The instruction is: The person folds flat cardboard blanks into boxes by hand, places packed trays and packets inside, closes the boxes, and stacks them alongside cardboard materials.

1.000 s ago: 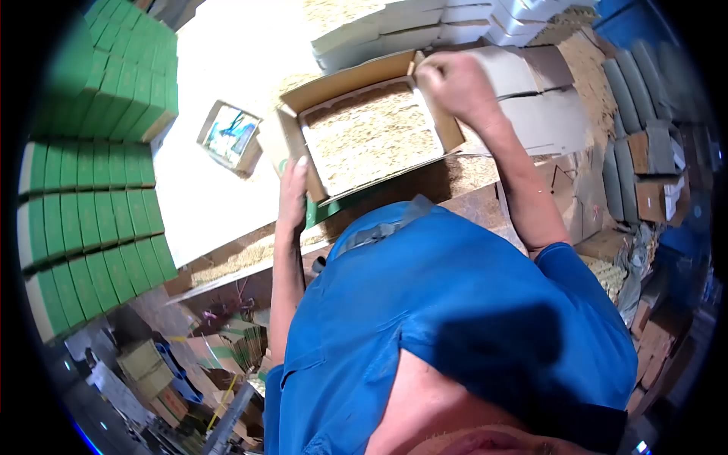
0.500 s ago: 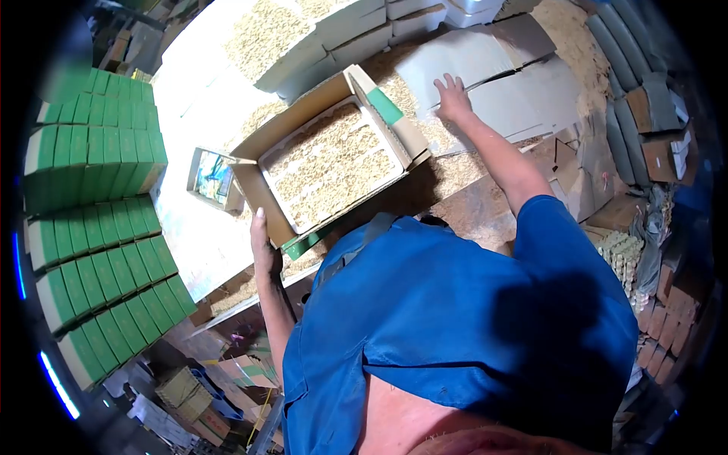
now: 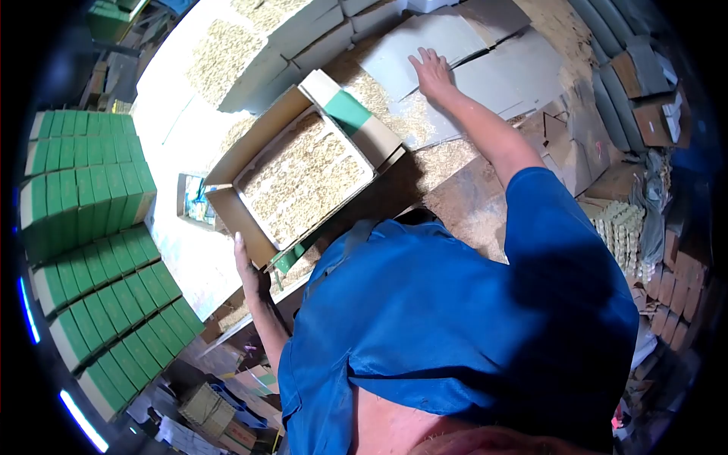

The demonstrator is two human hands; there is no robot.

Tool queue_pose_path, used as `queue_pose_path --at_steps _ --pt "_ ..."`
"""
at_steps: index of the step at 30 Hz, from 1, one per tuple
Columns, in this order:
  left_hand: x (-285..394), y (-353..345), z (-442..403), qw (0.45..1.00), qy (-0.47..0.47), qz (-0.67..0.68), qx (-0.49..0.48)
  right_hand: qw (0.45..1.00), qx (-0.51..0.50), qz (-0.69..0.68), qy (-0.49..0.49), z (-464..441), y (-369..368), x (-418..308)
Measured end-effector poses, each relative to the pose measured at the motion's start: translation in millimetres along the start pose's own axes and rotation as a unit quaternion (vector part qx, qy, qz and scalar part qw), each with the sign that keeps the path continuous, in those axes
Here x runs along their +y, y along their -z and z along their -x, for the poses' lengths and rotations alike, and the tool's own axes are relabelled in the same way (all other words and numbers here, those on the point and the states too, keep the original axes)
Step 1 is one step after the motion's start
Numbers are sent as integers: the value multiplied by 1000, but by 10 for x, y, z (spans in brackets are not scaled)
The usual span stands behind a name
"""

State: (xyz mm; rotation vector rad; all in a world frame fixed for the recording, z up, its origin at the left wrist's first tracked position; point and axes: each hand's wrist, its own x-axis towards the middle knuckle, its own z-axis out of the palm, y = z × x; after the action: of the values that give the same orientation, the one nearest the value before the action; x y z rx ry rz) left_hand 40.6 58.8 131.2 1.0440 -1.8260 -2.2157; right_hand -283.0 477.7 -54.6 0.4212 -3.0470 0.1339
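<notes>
An open cardboard box with green bands stands in front of me, its flaps up or folded out. Inside it, a white tray is filled with small pale pieces, too fine to identify. My left hand grips the box at its near left corner; the thumb points up along the side, and the other fingers are mostly hidden. To the right, my right hand lies with fingers apart on a flat grey cardboard sheet, away from the box.
Green-fronted boxes are stacked in rows at the left. A small open carton with printed packets sits beside the big box. White containers, some heaped with pale pieces, stand at the back. Loose pieces litter the table.
The view has shifted, and the box appears farther left. Its right-hand flap now leans further outward. My left hand stays at the box corner, and my right hand remains on the cardboard sheet.
</notes>
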Motion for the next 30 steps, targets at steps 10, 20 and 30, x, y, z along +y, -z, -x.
queue_pose_path --at_steps 10,20,30 --pt "-198 328 -109 1000 22 10 -12 979 -33 -47 194 -174 57 224" --pt "-160 170 -113 999 -37 -4 -17 898 409 -90 139 -718 1442 144" --pt "-196 197 -220 994 -60 -34 -83 821 217 -463 254 150 3598 -2373"
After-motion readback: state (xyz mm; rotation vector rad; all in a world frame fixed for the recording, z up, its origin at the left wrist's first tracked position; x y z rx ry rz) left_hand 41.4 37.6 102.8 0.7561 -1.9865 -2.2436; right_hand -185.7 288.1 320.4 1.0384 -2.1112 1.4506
